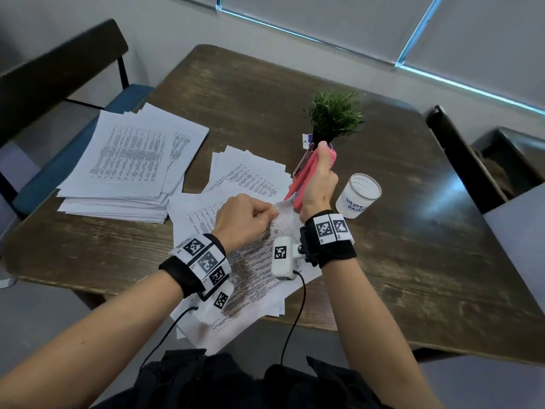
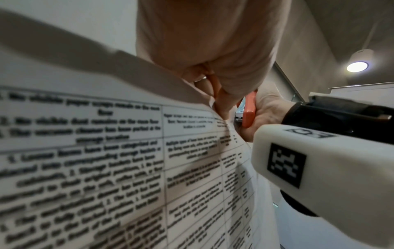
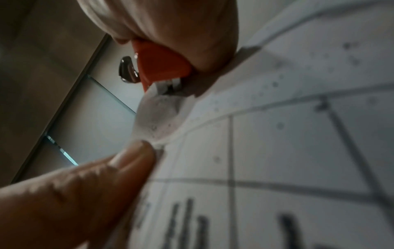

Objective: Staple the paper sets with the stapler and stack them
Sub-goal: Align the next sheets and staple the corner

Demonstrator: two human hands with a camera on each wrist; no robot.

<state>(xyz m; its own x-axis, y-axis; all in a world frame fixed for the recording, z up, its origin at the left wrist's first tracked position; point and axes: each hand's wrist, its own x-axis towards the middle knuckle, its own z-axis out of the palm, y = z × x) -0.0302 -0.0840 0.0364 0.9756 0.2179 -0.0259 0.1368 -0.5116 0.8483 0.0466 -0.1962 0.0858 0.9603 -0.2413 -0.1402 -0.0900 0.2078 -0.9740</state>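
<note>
The dark wooden table (image 1: 368,261), grain worn and streaked, with rounded corners, fills most of the head view. At its 10 o'clock lies the tall loose stack of papers (image 1: 129,169), white sheets printed in dense columns too small to read, edges fanned unevenly. A thinner spread of sheets (image 1: 247,172) lies near the centre, its near part under the paper set.

The paper set (image 1: 253,270) lies at 6 o'clock, overhanging the near table edge, its long axis running from 7 o'clock toward 1 o'clock. It carries a printed table of ruled cells; in the left wrist view the text is too blurred to read with certainty. Its far corner is lifted off the table.

The left hand (image 1: 243,221) is closed in a loose fist, thumb and fingers pinching that raised corner; the right wrist view shows a fingertip (image 3: 136,156) pressed on the paper's edge.

The right hand (image 1: 320,187) is wrapped round the stapler (image 1: 306,169), a coral-pink plastic one with a metal magazine. Its long axis runs from 7 o'clock to 1 o'clock, tilted steeply, nose down at the paper corner, which sits in its mouth in the right wrist view.

At 3 o'clock of the stapler stands a small translucent cup (image 1: 358,194), hand-lettered "WASTE BASK", the rest hidden. Behind the stapler at 12 o'clock stands a small bushy green plant (image 1: 334,116).
</note>
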